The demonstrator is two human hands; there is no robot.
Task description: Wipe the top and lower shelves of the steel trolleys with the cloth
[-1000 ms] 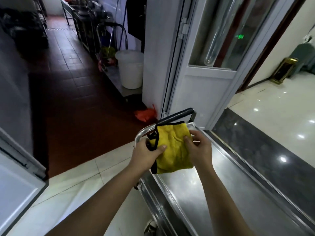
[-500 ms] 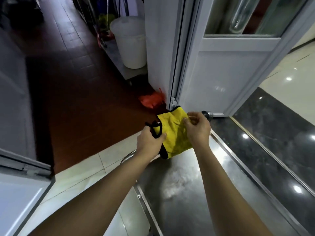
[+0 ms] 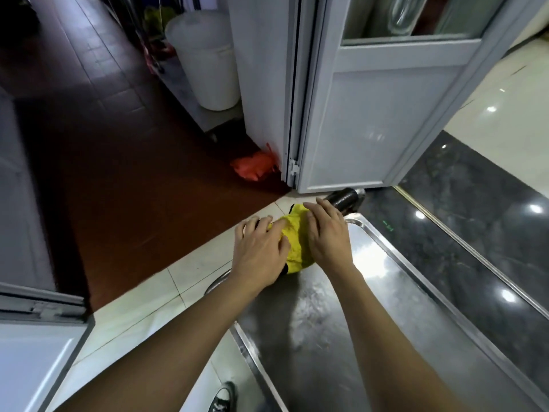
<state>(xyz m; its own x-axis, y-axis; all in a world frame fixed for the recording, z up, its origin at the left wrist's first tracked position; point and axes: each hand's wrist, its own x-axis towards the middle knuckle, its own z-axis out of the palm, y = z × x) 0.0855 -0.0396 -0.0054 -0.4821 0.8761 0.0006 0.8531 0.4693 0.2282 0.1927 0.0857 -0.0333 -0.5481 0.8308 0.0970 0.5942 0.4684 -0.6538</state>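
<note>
A yellow cloth with a black edge lies at the far end of the steel trolley's top shelf. My left hand presses flat on the cloth's left side, fingers spread. My right hand presses flat on its right side. The cloth shows only between and just below the two hands. The trolley's black handle sits just beyond my right hand. The lower shelf is hidden.
A white door stands open just past the trolley. A white bucket sits on a low cart at the back. An orange plastic bag lies on the red tile floor. A shoe shows below.
The cloth, held up between both hands before, has come down onto the top shelf. Both hands have flattened on it. The view has tilted further down.
</note>
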